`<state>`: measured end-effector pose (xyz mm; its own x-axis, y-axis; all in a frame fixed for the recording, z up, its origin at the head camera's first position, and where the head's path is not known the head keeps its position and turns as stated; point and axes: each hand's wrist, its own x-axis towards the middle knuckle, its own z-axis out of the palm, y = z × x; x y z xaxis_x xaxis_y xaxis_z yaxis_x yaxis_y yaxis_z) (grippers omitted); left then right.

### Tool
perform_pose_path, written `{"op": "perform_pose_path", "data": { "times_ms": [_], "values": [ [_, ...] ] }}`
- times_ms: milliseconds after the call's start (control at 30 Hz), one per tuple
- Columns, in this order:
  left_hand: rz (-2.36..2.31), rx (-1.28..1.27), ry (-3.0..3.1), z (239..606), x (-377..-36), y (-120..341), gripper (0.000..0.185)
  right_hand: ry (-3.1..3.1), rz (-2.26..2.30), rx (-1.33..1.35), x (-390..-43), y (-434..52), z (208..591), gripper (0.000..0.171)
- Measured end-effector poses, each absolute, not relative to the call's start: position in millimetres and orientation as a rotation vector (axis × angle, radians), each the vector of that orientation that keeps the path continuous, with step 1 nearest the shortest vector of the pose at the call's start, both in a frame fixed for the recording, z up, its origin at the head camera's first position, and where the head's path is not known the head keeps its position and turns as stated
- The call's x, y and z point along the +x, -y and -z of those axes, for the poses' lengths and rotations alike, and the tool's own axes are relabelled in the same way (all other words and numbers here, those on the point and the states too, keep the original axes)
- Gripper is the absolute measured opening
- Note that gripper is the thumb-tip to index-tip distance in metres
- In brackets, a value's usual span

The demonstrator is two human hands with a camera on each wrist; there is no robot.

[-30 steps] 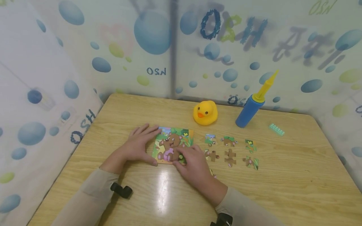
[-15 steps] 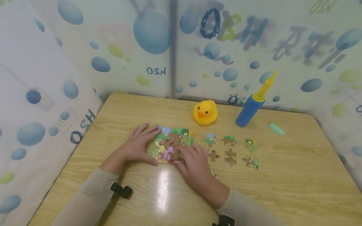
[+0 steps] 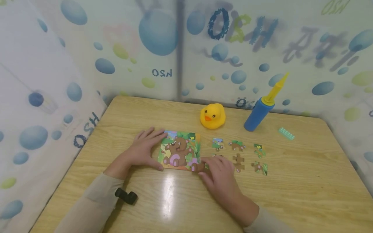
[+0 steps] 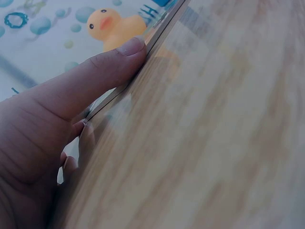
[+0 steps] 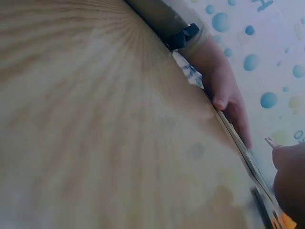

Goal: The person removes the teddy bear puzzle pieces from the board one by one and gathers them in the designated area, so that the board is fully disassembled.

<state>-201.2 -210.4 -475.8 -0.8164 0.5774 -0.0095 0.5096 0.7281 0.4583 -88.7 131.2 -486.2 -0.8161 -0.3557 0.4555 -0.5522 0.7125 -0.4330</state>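
Note:
A square bear picture puzzle point(image 3: 178, 149) lies on the wooden table. My left hand point(image 3: 144, 148) rests at its left side with fingers spread, index fingertip at the upper left corner and thumb by the near edge. In the left wrist view the thumb point(image 4: 109, 71) lies straight along the puzzle's edge. My right hand point(image 3: 221, 173) pinches a brown puzzle piece with a pink paw point(image 3: 197, 167), which overlaps the puzzle's lower right corner in the head view. A thin piece edge point(image 5: 270, 141) shows at its fingertip in the right wrist view. The fingers hide part of that piece.
Several loose puzzle pieces point(image 3: 239, 161) lie in rows right of the puzzle, some partly behind my right hand. Behind them stand a yellow rubber duck point(image 3: 212, 116) and a blue pump with a yellow nozzle point(image 3: 257, 115). A mint toy brick point(image 3: 287, 133) lies farther right.
My right hand has moved right from over the puzzle's lower right part, bringing the pinched piece to the corner and uncovering the picture. The left hand has stayed in place.

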Motion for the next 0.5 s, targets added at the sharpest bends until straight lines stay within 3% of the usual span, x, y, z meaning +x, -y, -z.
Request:
{"op": "perform_pose_path", "data": {
  "times_ms": [500],
  "values": [
    [-0.667, 0.868, -2.768, 476, -201, 209, 0.138, 2.641, -0.736, 0.524, -68, -222, 490, 0.046]
  ]
}}
